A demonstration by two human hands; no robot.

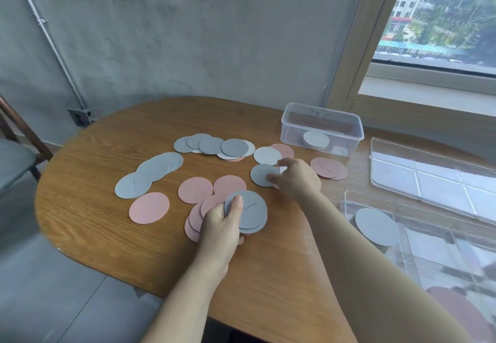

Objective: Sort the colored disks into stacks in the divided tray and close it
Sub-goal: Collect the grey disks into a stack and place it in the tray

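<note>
**Sorting barely begun**

Head view: the left hand (222, 221) grips a grey stack (251, 213). The right hand (298, 179) pinches a grey disk (261, 174) just ahead. Right of both hands, the tray (424, 238) holds few disks. Most loose disks (149, 207) lie leftward, and the lid (429, 176) is off. The tray's near end is cut off and its dividers are lost in glare.

One camera on the person's head looks forward and down at the table (107, 235), close, with left hand (222, 221) and right hand (298, 179) mid-frame.
</note>
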